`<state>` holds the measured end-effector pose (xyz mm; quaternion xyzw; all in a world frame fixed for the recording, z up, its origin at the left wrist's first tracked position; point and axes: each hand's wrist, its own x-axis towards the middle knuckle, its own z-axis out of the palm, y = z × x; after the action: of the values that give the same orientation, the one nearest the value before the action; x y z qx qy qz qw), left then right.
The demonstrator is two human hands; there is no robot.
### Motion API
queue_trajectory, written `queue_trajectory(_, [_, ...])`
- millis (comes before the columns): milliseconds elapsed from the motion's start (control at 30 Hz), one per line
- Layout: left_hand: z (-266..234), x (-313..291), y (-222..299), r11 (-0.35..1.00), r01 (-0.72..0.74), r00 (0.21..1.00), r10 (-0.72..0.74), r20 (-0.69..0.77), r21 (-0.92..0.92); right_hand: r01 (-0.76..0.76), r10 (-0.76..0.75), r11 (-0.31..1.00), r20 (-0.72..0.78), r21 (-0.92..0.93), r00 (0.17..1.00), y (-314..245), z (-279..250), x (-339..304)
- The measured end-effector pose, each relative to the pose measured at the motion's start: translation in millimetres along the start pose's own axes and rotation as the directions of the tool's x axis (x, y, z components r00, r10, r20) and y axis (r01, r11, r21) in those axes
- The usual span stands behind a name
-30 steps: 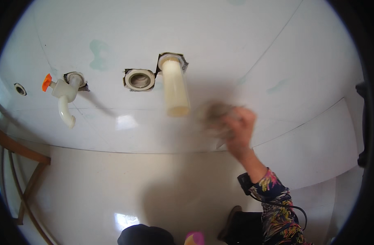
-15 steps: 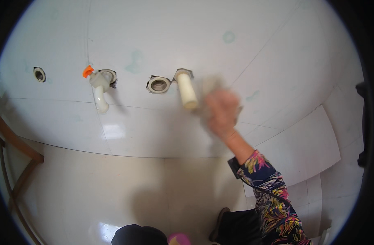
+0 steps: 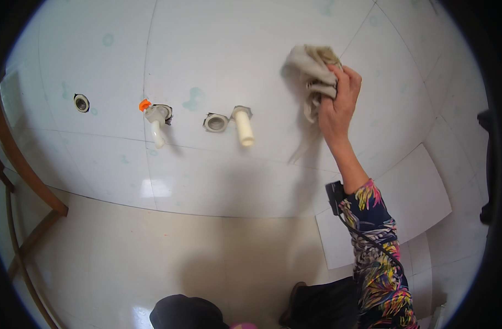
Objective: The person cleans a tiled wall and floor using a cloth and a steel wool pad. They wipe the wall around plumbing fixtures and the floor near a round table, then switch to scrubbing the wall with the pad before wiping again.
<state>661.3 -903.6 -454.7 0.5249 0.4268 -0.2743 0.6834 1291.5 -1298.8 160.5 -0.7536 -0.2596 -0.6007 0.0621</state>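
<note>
My right hand (image 3: 340, 105) has its fingers closed round a crumpled, greyish-beige cloth (image 3: 315, 68). Hand and cloth are at the white tiled wall (image 3: 234, 49), up and to the right of a cream pipe stub (image 3: 244, 129). Whether the cloth presses flat on the tile I cannot tell. Left of the pipe is a round metal-lined opening (image 3: 215, 123) with a rough cut edge. A white plastic tap (image 3: 155, 118) with an orange handle sticks out further left. My left hand is outside the picture.
Another round fitting (image 3: 81, 103) sits in the wall at far left. Brown wooden bars (image 3: 40, 192) stand at the left edge. A loose white panel (image 3: 393, 200) leans at the lower right. Beige floor (image 3: 119, 247) meets the wall's lower edge. Pale green smudges (image 3: 193, 98) mark the tiles.
My right hand has moved up and to the right with the cloth, away from beside the pipe stub. The view has shifted slightly, and the hand is less blurred.
</note>
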Motion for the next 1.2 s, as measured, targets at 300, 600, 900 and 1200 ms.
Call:
queue_trajectory(300, [-5.1,-65.2,-24.6,0.998,0.028,0.999,-0.03,-0.032,-0.061,0.334,-0.378,0.926,0.385,0.178,0.842,-43.5,25.1,-139.6])
queue_trajectory(600, [-2.6,-141.0,-92.8,0.985,0.047,0.996,-0.058,-0.064,-0.165,0.004,0.014,0.999,0.458,-0.037,0.889,-37.2,0.5,-128.7])
queue_trajectory(900, [-19.3,-224.4,-99.5,0.976,0.055,0.995,-0.07,-0.064,-0.212,0.178,-0.187,0.982,0.394,0.061,0.9,-135.2,54.3,-145.1])
queue_trajectory(1200, [-36.8,-233.2,-79.4,0.96,0.254,0.964,-0.261,-0.047,-0.12,0.249,-0.574,0.817,0.694,0.52,0.434,-165.5,109.0,-129.5])
